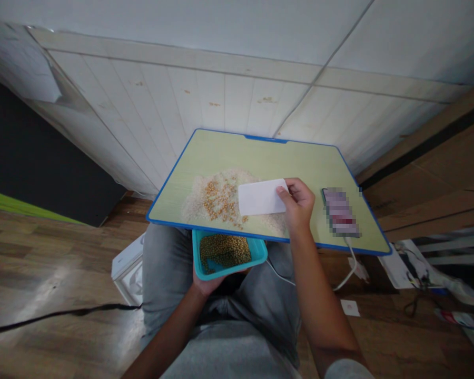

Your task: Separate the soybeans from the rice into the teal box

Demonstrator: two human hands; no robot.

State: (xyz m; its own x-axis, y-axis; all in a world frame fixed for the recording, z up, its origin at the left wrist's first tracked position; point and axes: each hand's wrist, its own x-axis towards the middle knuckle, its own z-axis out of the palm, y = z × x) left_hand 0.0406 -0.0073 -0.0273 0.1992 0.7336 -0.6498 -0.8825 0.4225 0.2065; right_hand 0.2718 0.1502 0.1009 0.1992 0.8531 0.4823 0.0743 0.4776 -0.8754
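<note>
My right hand pinches a white card by its right end, over the board and just right of the soybeans. These yellow beans lie scattered on a spread of white rice grains. Below the board's near edge, my left hand supports a turquoise plastic container from underneath; its fingers are mostly hidden. Inside the container is a heap of small greenish beans, with part of the turquoise bottom showing at the left.
The pale green board has a blue rim and stands over my knees against the white panelled wall. A phone lies on its right side, with a white cable hanging off the edge. Cardboard boxes stand at the right.
</note>
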